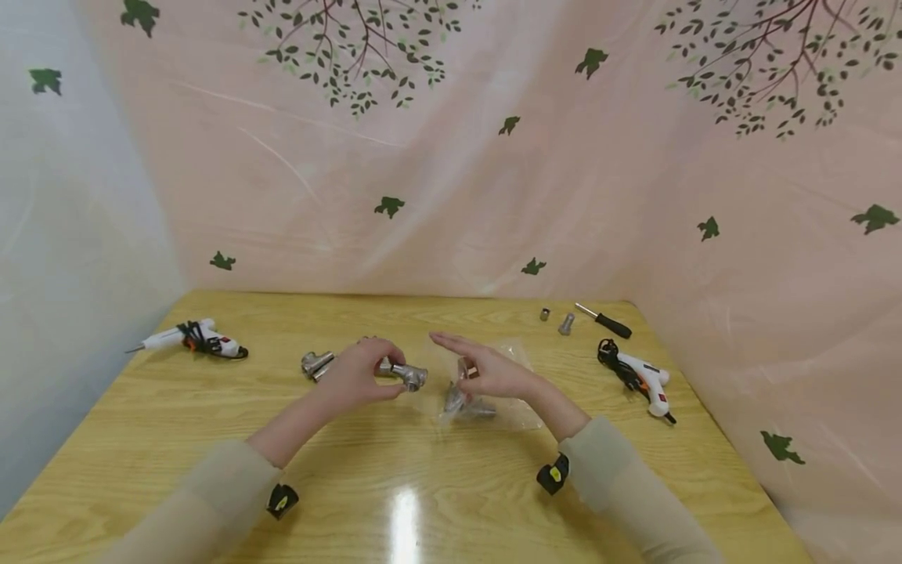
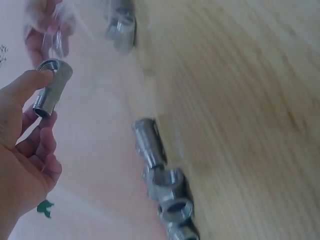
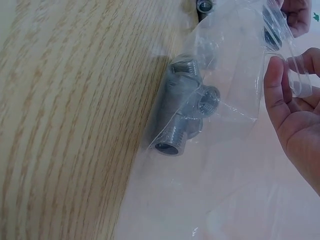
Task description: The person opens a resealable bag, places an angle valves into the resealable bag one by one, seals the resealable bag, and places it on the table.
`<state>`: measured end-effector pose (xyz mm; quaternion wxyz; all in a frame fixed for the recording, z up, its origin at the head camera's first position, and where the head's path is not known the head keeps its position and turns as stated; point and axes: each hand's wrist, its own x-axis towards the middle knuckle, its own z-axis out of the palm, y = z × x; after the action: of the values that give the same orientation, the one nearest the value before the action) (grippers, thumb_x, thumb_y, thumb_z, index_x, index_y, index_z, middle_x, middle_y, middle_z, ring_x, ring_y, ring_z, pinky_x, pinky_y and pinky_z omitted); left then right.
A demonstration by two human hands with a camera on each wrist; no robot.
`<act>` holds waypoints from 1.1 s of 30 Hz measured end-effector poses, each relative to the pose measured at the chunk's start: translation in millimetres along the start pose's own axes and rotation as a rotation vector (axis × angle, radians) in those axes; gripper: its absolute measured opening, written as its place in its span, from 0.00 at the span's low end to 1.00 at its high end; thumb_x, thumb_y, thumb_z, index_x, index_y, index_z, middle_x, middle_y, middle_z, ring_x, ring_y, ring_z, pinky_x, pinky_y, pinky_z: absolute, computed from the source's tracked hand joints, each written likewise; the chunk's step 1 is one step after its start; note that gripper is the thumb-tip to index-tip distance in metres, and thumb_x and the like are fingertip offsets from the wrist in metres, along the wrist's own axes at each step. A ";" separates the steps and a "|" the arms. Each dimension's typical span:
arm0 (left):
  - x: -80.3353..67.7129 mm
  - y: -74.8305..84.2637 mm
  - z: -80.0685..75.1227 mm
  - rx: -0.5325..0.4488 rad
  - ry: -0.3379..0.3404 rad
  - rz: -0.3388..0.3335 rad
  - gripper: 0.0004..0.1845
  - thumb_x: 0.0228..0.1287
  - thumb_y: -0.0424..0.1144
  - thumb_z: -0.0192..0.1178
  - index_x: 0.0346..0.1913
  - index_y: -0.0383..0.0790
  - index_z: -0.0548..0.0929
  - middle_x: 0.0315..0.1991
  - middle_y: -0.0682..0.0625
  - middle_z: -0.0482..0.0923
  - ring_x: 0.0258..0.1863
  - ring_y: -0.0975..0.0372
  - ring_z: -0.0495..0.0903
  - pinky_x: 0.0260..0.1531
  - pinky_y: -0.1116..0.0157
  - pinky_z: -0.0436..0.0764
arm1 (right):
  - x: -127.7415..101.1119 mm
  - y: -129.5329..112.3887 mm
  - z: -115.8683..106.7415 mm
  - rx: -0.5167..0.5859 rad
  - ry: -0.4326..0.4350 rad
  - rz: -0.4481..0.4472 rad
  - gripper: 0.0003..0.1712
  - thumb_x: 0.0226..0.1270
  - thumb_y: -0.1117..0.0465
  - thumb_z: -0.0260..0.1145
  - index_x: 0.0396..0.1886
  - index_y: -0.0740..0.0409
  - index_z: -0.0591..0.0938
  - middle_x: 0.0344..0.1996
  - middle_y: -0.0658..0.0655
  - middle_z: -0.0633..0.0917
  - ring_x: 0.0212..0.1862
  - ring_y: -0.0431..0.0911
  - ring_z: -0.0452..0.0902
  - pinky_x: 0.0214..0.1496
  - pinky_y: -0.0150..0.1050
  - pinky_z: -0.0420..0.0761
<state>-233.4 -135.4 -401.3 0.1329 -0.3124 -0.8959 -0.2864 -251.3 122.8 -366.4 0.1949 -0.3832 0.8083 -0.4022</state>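
My left hand pinches a silver metal pipe fitting between thumb and fingers, above the table. Its threaded opening shows in the left wrist view. With curled fingers and thumb, my right hand grips the edge of a clear plastic bag. Inside the bag, against the tabletop, lie several threaded fittings. More loose metal fittings stand in a row on the table, partly behind the left hand in the head view.
On the wooden table, a white glue gun with bundled black cord lies far left, another glue gun at the right. A screwdriver, a small metal fitting and a nut-like piece lie back right. Patterned cloth hangs behind.
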 end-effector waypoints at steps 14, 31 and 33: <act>11.9 12.9 42.7 -0.021 -0.214 -0.002 0.16 0.49 0.39 0.72 0.43 0.42 0.82 0.40 0.54 0.81 0.41 0.58 0.80 0.42 0.64 0.79 | 0.9 -1.3 1.9 -0.017 -0.009 -0.041 0.45 0.59 0.78 0.55 0.75 0.55 0.51 0.74 0.60 0.50 0.28 0.47 0.69 0.33 0.57 0.80; 4.2 2.5 30.7 -0.083 -0.189 -0.023 0.22 0.55 0.42 0.69 0.53 0.42 0.80 0.41 0.50 0.81 0.25 0.65 0.68 0.24 0.70 0.70 | 9.1 36.4 7.8 -0.033 0.000 -0.044 0.47 0.60 0.76 0.57 0.75 0.48 0.50 0.75 0.51 0.49 0.28 0.43 0.69 0.30 0.47 0.82; 2.2 -1.4 21.7 -0.087 -0.165 -0.007 0.22 0.54 0.42 0.69 0.53 0.42 0.80 0.45 0.49 0.81 0.29 0.64 0.72 0.29 0.68 0.75 | 8.7 39.1 7.0 -0.017 0.001 -0.041 0.47 0.60 0.75 0.57 0.75 0.44 0.51 0.75 0.49 0.50 0.28 0.43 0.70 0.30 0.45 0.82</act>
<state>-237.3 -122.3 -418.3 0.0441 -0.3375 -0.8916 -0.2986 -270.6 127.6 -401.9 0.1832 -0.4013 0.8036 -0.3995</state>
